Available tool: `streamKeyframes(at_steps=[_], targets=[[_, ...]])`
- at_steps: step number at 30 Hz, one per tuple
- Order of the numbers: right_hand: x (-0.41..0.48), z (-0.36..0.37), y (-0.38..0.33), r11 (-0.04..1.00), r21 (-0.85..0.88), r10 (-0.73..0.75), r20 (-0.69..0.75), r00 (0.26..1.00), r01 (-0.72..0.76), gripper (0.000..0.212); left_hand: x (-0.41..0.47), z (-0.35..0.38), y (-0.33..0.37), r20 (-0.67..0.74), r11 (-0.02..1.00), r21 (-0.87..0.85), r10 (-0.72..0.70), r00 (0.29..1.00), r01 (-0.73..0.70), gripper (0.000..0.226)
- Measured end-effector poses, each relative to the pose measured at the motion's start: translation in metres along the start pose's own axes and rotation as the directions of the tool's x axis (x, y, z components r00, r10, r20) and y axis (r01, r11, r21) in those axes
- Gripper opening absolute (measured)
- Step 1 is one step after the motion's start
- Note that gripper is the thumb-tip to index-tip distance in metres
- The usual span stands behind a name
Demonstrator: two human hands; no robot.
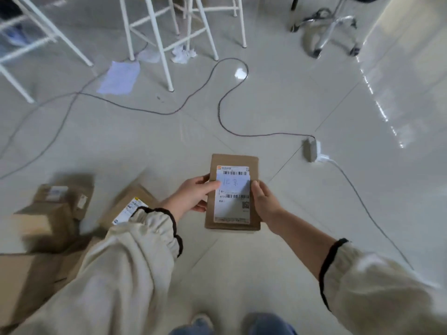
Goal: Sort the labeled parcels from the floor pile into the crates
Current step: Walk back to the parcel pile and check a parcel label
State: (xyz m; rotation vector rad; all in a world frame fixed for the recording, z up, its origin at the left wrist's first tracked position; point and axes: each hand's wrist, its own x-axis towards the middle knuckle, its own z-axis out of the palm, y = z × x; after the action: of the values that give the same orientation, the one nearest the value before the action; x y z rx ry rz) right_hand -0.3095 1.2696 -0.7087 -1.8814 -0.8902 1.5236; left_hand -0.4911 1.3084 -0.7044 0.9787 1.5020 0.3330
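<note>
1. Pale tiled floor with a black cable and white stool legs.
2. Left hand and right hand grip a labeled cardboard parcel by its sides, above the floor.
3. Parcel pile lies at the left.

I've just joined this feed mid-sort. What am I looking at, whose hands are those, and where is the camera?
There is no machine. A person wears one camera on the head, looking down at their own arms. The left hand and right hand grip a small cardboard parcel by its sides, its label facing up. On the floor, at the left, lies the pile of more boxes. Farther off, a cable snakes past white stools. No crates show in this view.
</note>
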Motion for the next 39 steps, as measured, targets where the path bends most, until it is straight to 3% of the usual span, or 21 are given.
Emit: streamKeyframes(at_steps=[7,13,24,33,39], targets=[[-0.194,-0.084,-0.215,1.000,-0.021,0.017,-0.004,1.000,-0.017,0.037,-0.208,-0.041,0.208,0.074,0.995,0.062,0.078,0.994,-0.083,0.023],[-0.309,-0.127,-0.303,0.999,0.001,-0.040,-0.087,0.995,0.040,0.038,-0.325,-0.055,0.312,0.092,0.961,0.161,0.210,0.973,-0.223,0.024],[-0.393,-0.184,-0.300,0.983,0.173,-0.017,-0.227,0.974,0.058,0.042,-0.386,0.004,0.363,0.257,0.854,0.337,0.321,0.912,-0.396,0.019],[-0.491,-0.303,-0.253,0.937,0.323,0.027,-0.448,0.894,0.133,0.039,-0.454,0.133,0.421,0.526,0.687,0.388,0.383,0.760,-0.615,0.023],[-0.592,-0.387,-0.198,0.901,0.394,0.110,-0.610,0.785,0.180,0.043,-0.522,0.257,0.438,0.709,0.587,0.342,0.352,0.611,-0.734,0.022]])
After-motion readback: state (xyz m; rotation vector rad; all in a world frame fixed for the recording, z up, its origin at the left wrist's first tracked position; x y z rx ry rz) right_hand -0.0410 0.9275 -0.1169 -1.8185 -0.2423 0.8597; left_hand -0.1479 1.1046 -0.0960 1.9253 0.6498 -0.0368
